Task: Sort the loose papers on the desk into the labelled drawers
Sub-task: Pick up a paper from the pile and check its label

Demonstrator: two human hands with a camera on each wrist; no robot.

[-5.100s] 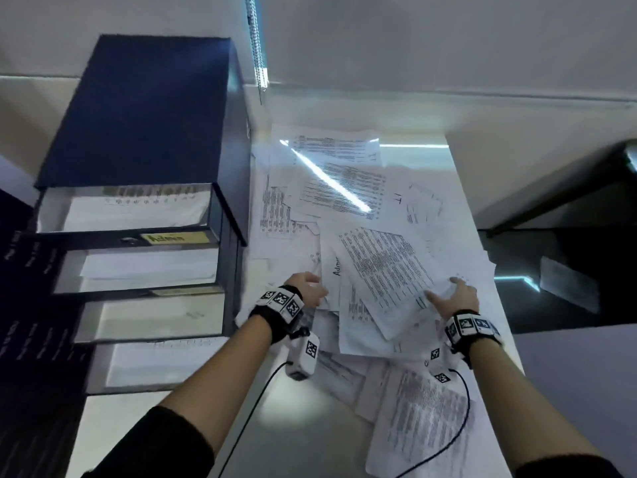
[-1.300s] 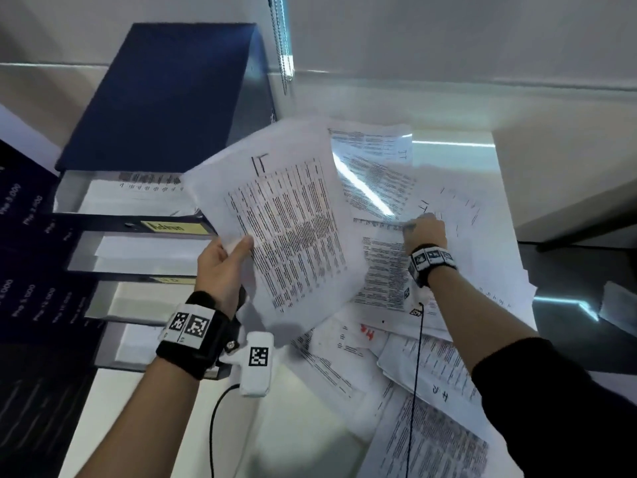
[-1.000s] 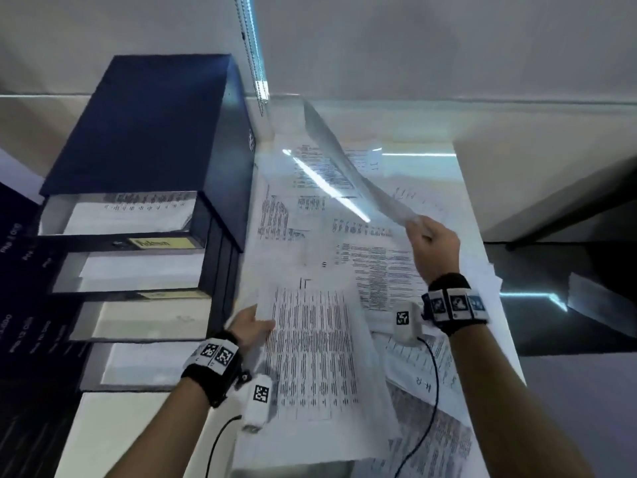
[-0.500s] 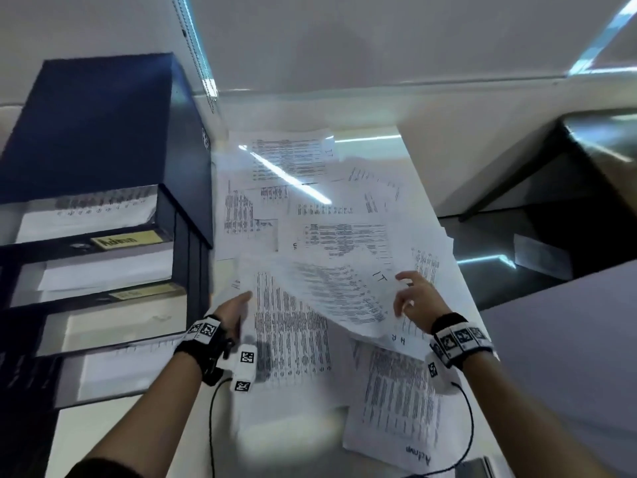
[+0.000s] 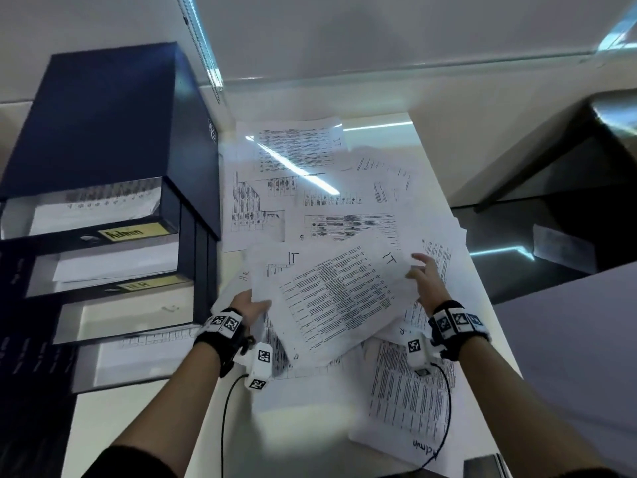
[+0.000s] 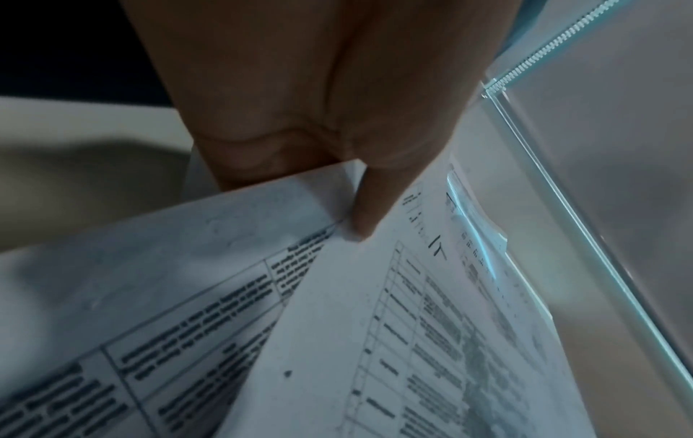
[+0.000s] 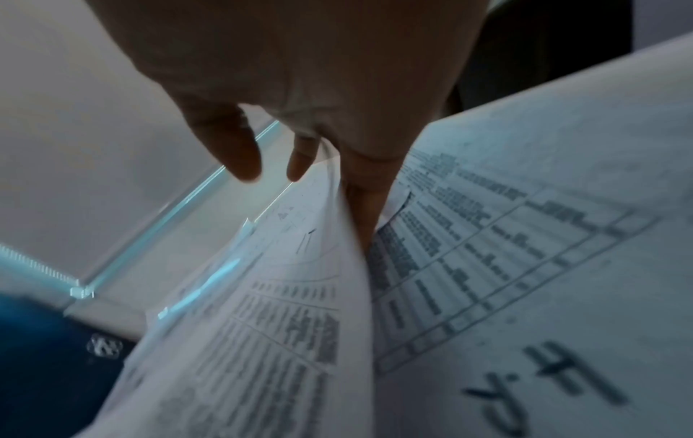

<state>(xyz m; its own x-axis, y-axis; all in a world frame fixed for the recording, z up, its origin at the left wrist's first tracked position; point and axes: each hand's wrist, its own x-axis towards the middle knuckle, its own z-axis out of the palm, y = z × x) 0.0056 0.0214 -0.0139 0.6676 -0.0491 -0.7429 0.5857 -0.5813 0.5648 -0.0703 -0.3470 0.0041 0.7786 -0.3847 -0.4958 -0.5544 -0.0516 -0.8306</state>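
Left hand (image 5: 249,307) pinches IT sheets (image 5: 339,298) right of drawer unit (image 5: 113,188); right hand (image 5: 425,282) fingers spread at far edge; thin, floppy, slippery: grip both edges.

I see a white desk surface (image 5: 427,160) set into a corner formed by pale, plain walls (image 5: 379,32). A narrow light strip (image 5: 201,46) runs diagonally along the wall joint at upper left, and its reflection (image 5: 293,165) shows as a bright streak further down. To the right I see a dark, glossy surface (image 5: 551,236) at a lower level, carrying a cyan angular reflection (image 5: 499,251). A grey-lilac panel (image 5: 568,357) occupies the lower right.
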